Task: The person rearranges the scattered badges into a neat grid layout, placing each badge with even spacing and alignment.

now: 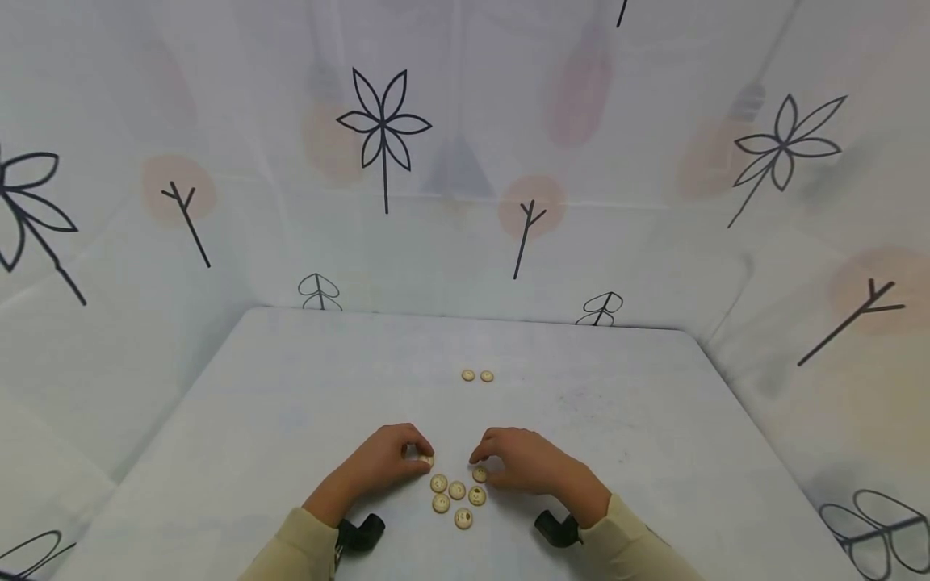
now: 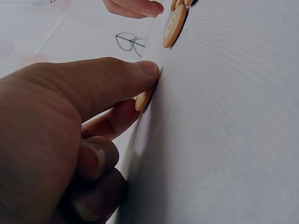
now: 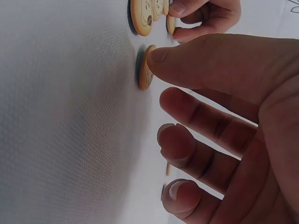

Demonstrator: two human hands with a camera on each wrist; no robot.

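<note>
My left hand (image 1: 388, 460) is low over the table, left of a cluster of small round wooden discs. Between its thumb and index finger it pinches one tan disc (image 2: 144, 99), whose edge is at the tabletop. Across from it, my right hand (image 1: 526, 461) has its thumb at another disc (image 3: 146, 70) with a printed drawing; whether thumb and disc touch I cannot tell. The other right fingers are spaced apart and bent, off that disc. Several more discs lie flat between the hands, among them one with a face drawing (image 3: 142, 17) and the nearest disc (image 1: 463, 518).
Farther back on the white table (image 1: 327, 363), two discs lie side by side, a left one (image 1: 468, 375) and a right one (image 1: 487, 376). A patterned cloth (image 1: 458, 242) with plant drawings rises behind and beside the table. Dark wrist cameras sit below both hands.
</note>
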